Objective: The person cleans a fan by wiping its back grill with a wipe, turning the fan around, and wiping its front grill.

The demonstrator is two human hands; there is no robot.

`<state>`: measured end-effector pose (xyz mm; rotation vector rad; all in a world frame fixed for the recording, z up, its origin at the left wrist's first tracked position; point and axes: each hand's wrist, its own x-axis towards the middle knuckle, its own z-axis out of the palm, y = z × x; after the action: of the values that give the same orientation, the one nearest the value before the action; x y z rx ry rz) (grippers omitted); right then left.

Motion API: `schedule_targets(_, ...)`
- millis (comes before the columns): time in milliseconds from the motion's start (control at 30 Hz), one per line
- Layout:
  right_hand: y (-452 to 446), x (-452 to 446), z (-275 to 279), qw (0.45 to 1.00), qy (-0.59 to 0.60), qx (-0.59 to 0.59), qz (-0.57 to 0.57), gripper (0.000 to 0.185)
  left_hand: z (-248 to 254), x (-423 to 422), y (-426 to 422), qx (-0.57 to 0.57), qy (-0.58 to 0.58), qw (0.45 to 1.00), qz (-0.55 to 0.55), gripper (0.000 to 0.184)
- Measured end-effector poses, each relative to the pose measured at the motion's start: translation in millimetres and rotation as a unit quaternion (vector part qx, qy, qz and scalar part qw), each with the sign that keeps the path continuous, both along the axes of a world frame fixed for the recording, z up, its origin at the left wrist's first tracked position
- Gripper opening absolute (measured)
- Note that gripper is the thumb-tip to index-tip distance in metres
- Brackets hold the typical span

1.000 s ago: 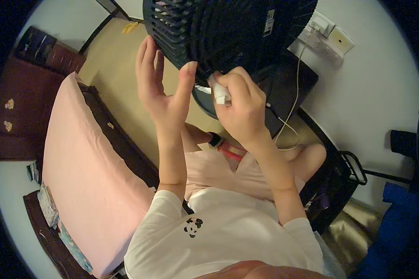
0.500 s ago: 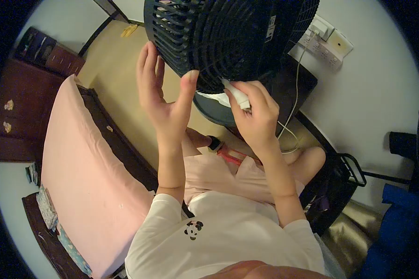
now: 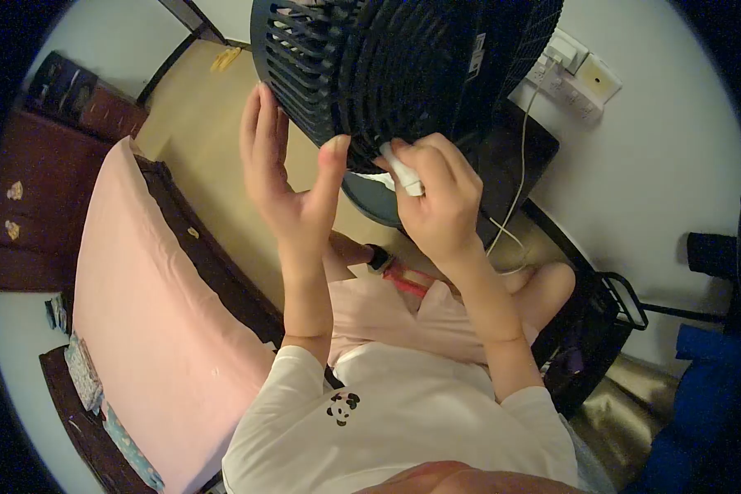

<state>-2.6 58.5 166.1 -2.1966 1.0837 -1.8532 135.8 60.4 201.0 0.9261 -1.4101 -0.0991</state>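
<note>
While the right hand (image 3: 445, 198) pinches white material (image 3: 405, 173), the fan (image 3: 403, 74) lies beyond.

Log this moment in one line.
left hand: touching round black plastic fan | right hand: gripping folded white tissue-like wad at fan

At top centre the fan (image 3: 379, 82) is showing black, and the wipe (image 3: 404, 171) below it is standing out white. A pink sheet (image 3: 156, 305) is filling the left; a black-and-white panda print (image 3: 342, 408) is dotting the white shirt (image 3: 445, 420). Cloth (image 3: 704, 391) at lower right is looking blue, perhaps darker in shadow.
</note>
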Motion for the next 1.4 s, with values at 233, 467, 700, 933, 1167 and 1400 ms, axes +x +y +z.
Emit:
schedule_targets(233, 3.6, -3.8, 4.4, 0.999, 0.023, 0.009, -0.034, 0.019, 0.7, 4.5, 2.2, 0.003, 0.003, 1.000, -0.017, 0.066)
schedule_targets(467, 1.3, -3.0, -0.4, 0.998, 0.031, 0.005, -0.050, 0.020, -0.8, 4.0, -0.7, -0.002, 0.046, 0.998, -0.041, 0.066)
schedule_targets(700, 5.7, -10.5, -5.0, 1.000, -0.014, 0.023, 0.000, 0.015, 1.2, 6.7, -1.8, -0.002, 0.049, 0.997, -0.053, 0.065)
schedule_targets(933, 24.9, -19.3, -18.7, 0.996, -0.078, 0.040, 0.022, 0.029, -3.0, 3.2, -3.8, -0.014, 0.022, 0.999, -0.026, 0.065)
schedule_targets(1167, 21.2, -4.9, -22.4, 0.999, -0.033, 0.005, -0.002, 0.027, -1.6, 4.8, -2.8, -0.007, 0.038, 0.999, -0.027, 0.065)
schedule_targets(1400, 15.5, 1.1, -21.0, 0.999, -0.015, 0.003, -0.044, 0.028, -6.1, 6.7, -6.2, -0.029, 0.047, 0.997, -0.046, 0.067)
